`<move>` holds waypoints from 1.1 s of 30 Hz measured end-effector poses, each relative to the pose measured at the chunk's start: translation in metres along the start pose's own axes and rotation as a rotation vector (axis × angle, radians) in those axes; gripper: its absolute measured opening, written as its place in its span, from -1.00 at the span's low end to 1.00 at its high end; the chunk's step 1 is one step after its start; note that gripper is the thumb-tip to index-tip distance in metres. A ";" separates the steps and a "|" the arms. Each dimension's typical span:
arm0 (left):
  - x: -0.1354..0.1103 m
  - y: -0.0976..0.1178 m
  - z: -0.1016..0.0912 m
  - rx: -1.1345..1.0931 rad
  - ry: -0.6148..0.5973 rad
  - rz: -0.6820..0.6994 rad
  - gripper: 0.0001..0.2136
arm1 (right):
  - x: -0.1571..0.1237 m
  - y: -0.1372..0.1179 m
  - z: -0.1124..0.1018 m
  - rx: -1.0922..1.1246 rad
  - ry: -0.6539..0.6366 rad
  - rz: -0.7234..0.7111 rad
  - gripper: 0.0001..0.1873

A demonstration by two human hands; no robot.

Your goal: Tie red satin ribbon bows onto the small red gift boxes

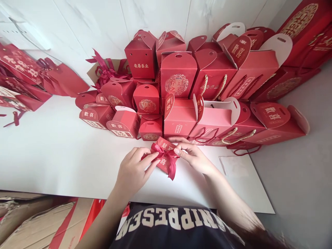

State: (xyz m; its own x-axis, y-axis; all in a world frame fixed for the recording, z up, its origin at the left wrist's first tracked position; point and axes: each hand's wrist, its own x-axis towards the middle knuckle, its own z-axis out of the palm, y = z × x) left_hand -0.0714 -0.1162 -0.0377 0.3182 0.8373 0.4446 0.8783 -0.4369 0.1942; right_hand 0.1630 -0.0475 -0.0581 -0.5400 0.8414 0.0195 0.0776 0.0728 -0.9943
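Note:
A small red gift box (164,161) with gold characters lies on the white board (57,155) right in front of me. A dark red ribbon (169,162) is wrapped round it, with loose ends hanging toward me. My left hand (135,169) pinches the ribbon at the box's left side. My right hand (192,155) pinches the ribbon at the box's right side, fingers curled on it. Both hands touch the box.
A crowd of red gift boxes (178,117) and rope-handled bags (241,69) stands behind, against the white wall. Loose red ribbons (106,72) lie in an open carton at the back left. Flat red bags (23,79) lie far left. Cardboard cartons (36,224) sit below the board's near edge.

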 end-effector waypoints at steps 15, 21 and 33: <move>0.007 0.012 -0.001 -0.268 -0.264 -0.534 -0.61 | 0.005 0.009 0.005 0.090 0.042 -0.012 -0.62; 0.012 -0.001 -0.005 -0.417 -0.394 -0.603 -0.62 | 0.010 0.015 0.006 0.007 0.069 -0.041 -0.60; 0.021 -0.023 -0.046 -0.399 -0.590 -0.504 -0.68 | 0.008 0.002 0.007 -0.053 0.033 -0.096 -0.62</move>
State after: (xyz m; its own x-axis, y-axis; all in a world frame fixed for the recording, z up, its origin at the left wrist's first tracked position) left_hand -0.1014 -0.1037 0.0074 0.1551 0.9472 -0.2808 0.8090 0.0414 0.5864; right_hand 0.1532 -0.0441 -0.0601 -0.5195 0.8463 0.1183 0.0718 0.1811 -0.9808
